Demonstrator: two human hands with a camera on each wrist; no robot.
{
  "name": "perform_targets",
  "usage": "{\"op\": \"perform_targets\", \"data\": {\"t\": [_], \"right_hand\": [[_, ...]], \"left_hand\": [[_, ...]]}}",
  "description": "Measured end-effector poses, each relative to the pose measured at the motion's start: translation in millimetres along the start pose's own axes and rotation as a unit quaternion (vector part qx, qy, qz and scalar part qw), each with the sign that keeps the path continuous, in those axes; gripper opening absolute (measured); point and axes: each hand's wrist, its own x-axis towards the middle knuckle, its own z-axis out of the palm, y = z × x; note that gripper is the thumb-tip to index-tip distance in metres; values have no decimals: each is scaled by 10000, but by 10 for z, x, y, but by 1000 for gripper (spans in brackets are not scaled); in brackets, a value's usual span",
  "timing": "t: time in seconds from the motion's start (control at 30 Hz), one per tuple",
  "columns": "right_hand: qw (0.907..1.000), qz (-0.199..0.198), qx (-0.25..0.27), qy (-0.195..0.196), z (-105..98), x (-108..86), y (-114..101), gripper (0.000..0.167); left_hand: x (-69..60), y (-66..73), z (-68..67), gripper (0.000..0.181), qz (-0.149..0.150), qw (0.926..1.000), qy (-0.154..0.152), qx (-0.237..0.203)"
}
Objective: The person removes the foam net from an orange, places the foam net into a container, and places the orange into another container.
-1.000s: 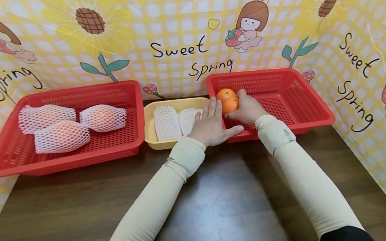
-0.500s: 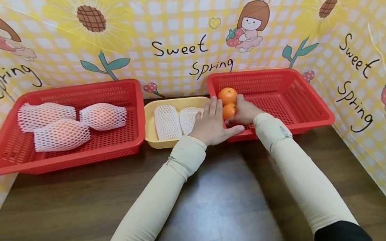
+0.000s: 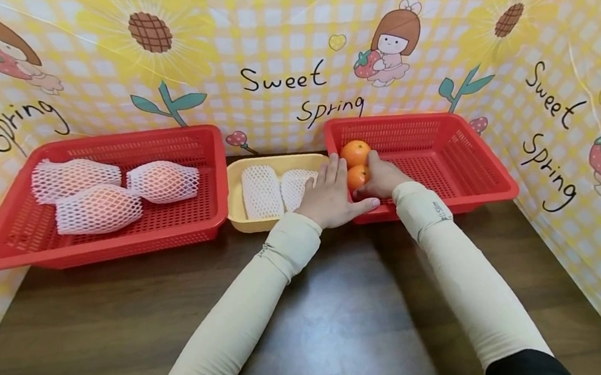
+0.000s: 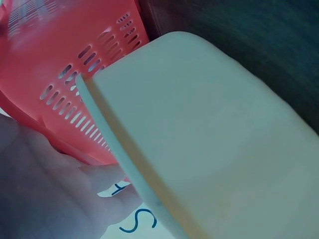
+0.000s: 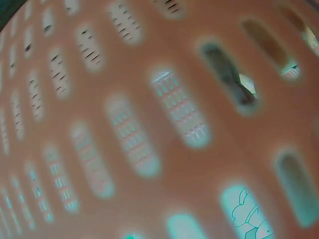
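Two oranges sit at the left end of the right red basket [image 3: 459, 195], a far orange [image 3: 355, 152] and a near orange [image 3: 358, 177]. My right hand [image 3: 384, 179] reaches in from the right and grips the near orange, its fingers and thumb on the fruit's right side. My left hand [image 3: 326, 195] lies with straight fingers over the right end of the yellow tray [image 3: 255, 225], beside the basket's left wall. White foam nets, a left net [image 3: 262, 192] and a right net [image 3: 292, 188], lie in the tray. The left wrist view shows part of the left hand [image 4: 55, 184].
A left red basket [image 3: 165, 222] holds several pinkish-orange fruits in white foam nets, such as a netted fruit [image 3: 163, 182]. All containers stand on a dark wooden table [image 3: 329, 337] against a yellow checked backdrop [image 3: 275, 14]. Slotted basket wall [image 5: 164, 159] fills the right wrist view.
My right hand has shifted slightly down and left around the near orange. The two oranges have come apart a little, the near one lower. My left hand has stayed in place.
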Motion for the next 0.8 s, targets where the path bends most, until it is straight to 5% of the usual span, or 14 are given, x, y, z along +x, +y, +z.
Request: {"op": "perform_targets", "data": {"t": [0.43,0.63,0.8], "right_hand": [[9999,-51,89,29,-25,-124,31,91],[9957,-320,31,873,-91,-471,-2,82],[9850,-814,-94,1519,12,-766,-71,100]], "left_hand": [[2,-59,88,110,88,9998,124,-148],[-136,-182,27,104,333,9993,137,77],[-331,-333,-81,105,378,9967,351,629]]}}
